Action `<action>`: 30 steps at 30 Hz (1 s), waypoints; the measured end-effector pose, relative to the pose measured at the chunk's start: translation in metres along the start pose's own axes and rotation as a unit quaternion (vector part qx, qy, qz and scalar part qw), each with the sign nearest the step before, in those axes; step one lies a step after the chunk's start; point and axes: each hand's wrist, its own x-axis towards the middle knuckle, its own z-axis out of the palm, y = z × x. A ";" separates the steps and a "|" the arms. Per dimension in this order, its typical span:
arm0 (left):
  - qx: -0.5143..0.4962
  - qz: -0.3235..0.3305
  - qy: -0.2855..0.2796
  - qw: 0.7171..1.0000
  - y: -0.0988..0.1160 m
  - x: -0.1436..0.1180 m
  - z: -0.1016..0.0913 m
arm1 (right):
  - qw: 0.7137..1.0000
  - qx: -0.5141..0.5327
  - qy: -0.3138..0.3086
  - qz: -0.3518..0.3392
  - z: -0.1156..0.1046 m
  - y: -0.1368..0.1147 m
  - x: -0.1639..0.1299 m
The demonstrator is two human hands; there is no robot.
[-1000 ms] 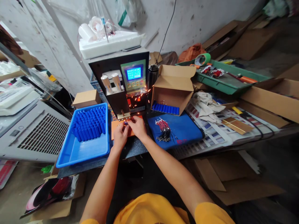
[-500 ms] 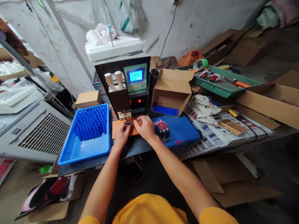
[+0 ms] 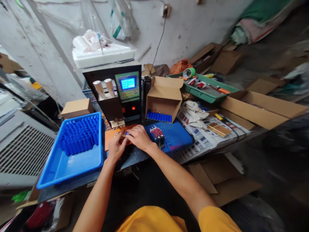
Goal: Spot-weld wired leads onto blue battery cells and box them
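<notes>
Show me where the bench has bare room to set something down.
The front half of the blue tray is bare, before its rows of blue cells. A dark strip of bench lies free before the hands. The blue pad is free right of the red wire bundle. Crowded: the orange plate under both hands.

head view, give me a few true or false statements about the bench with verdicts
1. Both hands, left hand and right hand, meet over the orange board in front of the black machine. True.
2. The blue tray of upright blue cells sits to the right of the hands. False: it sits to their left.
3. The machine's screen is lit blue. True.
4. The open cardboard box is empty. False: a row of blue cells lies inside it.
5. A bundle of red wires lies on the blue pad. True.
</notes>
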 end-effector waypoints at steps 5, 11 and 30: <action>0.052 0.014 0.015 0.998 -0.001 -0.003 0.003 | 0.992 -0.040 0.086 0.089 -0.019 0.051 -0.006; 0.117 0.039 0.042 0.991 0.004 -0.003 0.006 | 0.978 -0.125 0.075 0.147 -0.023 0.132 0.011; 0.090 0.059 0.046 0.993 0.009 -0.003 0.004 | 0.984 -0.084 0.035 0.154 -0.009 0.185 0.014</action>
